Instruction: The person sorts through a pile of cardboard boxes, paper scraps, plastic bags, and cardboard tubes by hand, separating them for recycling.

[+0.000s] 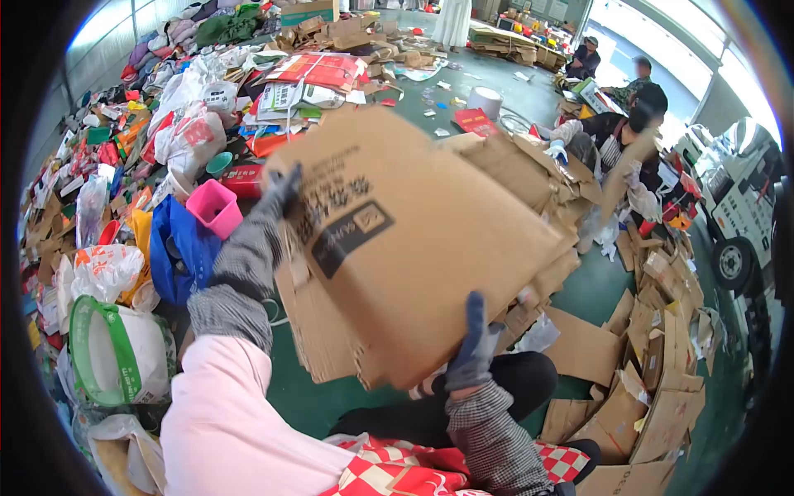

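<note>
A large flattened cardboard box (438, 240) with dark printing is held up at a tilt in front of me. My left hand (283, 188), in a grey glove, grips its left edge. At the lower right edge my right hand (474, 345), gloved in blue and grey, holds it with the thumb up on its face; the other fingers are mostly hidden behind. Beneath it lies a stack of flattened cardboard (318, 335), partly covered by the box.
Plastic bags, a pink bin (214, 209), a blue bag (176, 252) and mixed waste lie to the left. Loose cardboard (662, 364) is heaped on the right. A co-worker (620, 136) sits at the upper right, two people farther back. A wheeled vehicle (732, 260) stands far right.
</note>
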`<state>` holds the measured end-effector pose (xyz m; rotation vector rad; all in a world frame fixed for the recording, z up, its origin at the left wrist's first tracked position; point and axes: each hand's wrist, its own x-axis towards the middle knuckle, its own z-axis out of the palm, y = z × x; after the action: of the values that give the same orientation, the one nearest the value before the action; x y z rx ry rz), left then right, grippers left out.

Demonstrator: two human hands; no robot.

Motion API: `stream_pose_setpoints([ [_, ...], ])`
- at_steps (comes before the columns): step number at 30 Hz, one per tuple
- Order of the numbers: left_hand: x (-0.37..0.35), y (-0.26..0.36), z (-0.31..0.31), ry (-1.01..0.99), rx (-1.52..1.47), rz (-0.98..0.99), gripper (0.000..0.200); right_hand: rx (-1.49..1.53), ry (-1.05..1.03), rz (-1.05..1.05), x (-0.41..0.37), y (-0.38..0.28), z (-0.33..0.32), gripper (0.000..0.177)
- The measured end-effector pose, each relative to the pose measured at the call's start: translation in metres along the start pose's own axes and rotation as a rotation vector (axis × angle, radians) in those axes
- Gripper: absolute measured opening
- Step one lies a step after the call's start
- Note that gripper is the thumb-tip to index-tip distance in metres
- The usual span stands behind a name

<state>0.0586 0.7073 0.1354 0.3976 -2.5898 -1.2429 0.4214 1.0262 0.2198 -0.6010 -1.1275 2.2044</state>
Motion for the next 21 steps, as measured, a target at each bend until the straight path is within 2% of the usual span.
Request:
stream_pose_setpoints([
  [1, -0.016, -0.008, 0.012, -0.041, 0.066, -0.060, 0.120, -0.044, 0.029, 0.055, -0.001, 0.009, 0.003, 0.060],
  [2, -0.033, 0.010, 0.009, -0.035, -0.070, -0.208, 0.119, -0.041, 0.029, 0.040, -0.001, 0.011, 0.009, 0.060],
  [3, -0.034, 0.020, 0.008, 0.045, -0.077, -0.143, 0.112, -0.085, 0.034, 0.059, -0.003, 0.008, 0.011, 0.059],
  [5, -0.031, 0.053, -0.010, -0.165, -0.153, -0.055, 0.105, -0.147, 0.066, 0.085, -0.013, 0.006, 0.010, 0.059],
  [7, 0.011, 0.030, 0.028, -0.075, -0.196, 0.063, 0.093, -0.289, -0.096, 0.099, -0.021, 0.009, 0.011, 0.049],
  [10, 0.019, 0.019, 0.061, -0.078, -0.102, 0.065, 0.089, -0.293, -0.053, 0.090, -0.031, 0.044, -0.005, 0.047],
  [11, 0.010, 0.024, 0.057, -0.085, -0.130, 0.125, 0.086, -0.338, -0.024, 0.095, -0.029, 0.051, -0.012, 0.046],
  [12, -0.004, 0.039, 0.049, -0.087, -0.140, 0.065, 0.084, -0.304, -0.048, 0.128, -0.028, 0.048, -0.014, 0.047],
  [13, -0.002, 0.042, 0.044, -0.079, -0.064, 0.178, 0.082, -0.293, -0.023, 0.122, -0.030, 0.042, -0.012, 0.047],
  [14, 0.029, 0.017, 0.059, -0.032, -0.048, 0.316, 0.070, -0.287, -0.032, 0.167, -0.034, 0.034, -0.005, 0.047],
  [15, 0.044, 0.001, 0.060, -0.089, -0.164, 0.480, 0.055, -0.277, -0.021, 0.208, -0.037, 0.029, -0.001, 0.047],
  [16, 0.014, 0.028, 0.029, 0.011, 0.734, 0.745, 0.046, -0.301, 0.010, 0.205, -0.038, 0.031, 0.001, 0.047],
  [17, 0.007, 0.035, 0.027, 0.333, 0.502, 1.366, 0.045, -0.352, 0.025, 0.195, -0.039, 0.031, 0.000, 0.044],
  [18, -0.015, 0.068, 0.033, 0.072, 0.320, 1.147, 0.044, -0.403, 0.041, 0.186, -0.039, 0.031, -0.001, 0.041],
  [19, -0.075, 0.126, 0.023, -0.142, 0.234, 0.989, 0.046, -0.498, 0.102, 0.150, -0.037, 0.045, -0.008, 0.045],
  [20, -0.107, 0.149, 0.032, -0.248, 0.217, 1.091, 0.048, -0.483, 0.078, 0.345, -0.040, 0.017, -0.004, 0.069],
  [21, -0.133, 0.165, 0.039, -0.337, 0.212, 1.182, 0.051, -0.798, 0.137, 0.439, -0.043, -0.003, -0.003, 0.094],
])
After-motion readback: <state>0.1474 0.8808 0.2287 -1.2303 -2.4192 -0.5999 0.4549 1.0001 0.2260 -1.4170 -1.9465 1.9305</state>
